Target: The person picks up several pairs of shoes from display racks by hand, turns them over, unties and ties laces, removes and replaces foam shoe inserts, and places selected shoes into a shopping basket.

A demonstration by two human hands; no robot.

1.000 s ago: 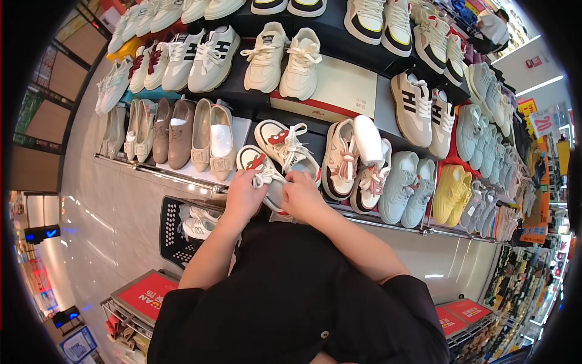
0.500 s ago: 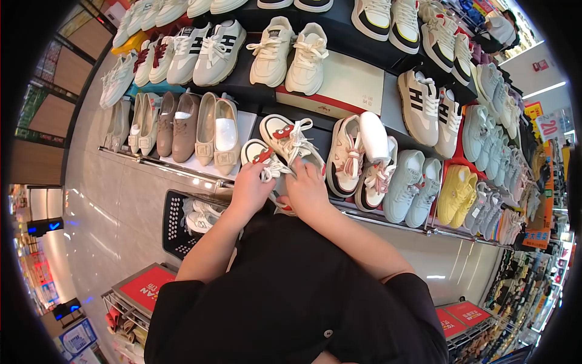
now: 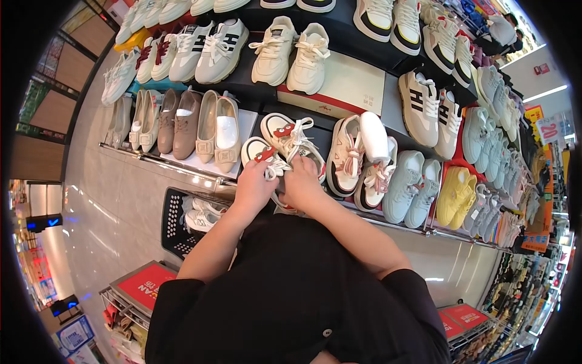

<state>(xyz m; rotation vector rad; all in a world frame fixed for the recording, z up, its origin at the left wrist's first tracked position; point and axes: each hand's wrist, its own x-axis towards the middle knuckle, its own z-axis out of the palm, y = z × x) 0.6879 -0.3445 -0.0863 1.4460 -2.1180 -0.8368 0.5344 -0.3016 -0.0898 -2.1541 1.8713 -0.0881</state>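
Note:
Two white sneakers with black trim and red cartoon patches sit side by side at the front of the shelf. My left hand (image 3: 254, 185) is closed around the rear of the left sneaker (image 3: 257, 149), next to its white laces. My right hand (image 3: 302, 184) is close beside it, fingers bent at the opening between the pair and against the right sneaker (image 3: 280, 128). Both thumbs point inward, and the heels are largely covered by my hands. Loose white laces (image 3: 298, 138) stand up from the right sneaker.
Beige sneakers with pink laces (image 3: 345, 155) and a white insert (image 3: 374, 136) stand just right. Beige flats (image 3: 227, 130) are to the left. A metal rail (image 3: 182, 171) edges the shelf. Below left, a black basket (image 3: 173, 221) holds white shoes (image 3: 203, 217).
Both hands stay at the sneakers, with the right-hand fingers shifting slightly. The whole view has moved only a little.

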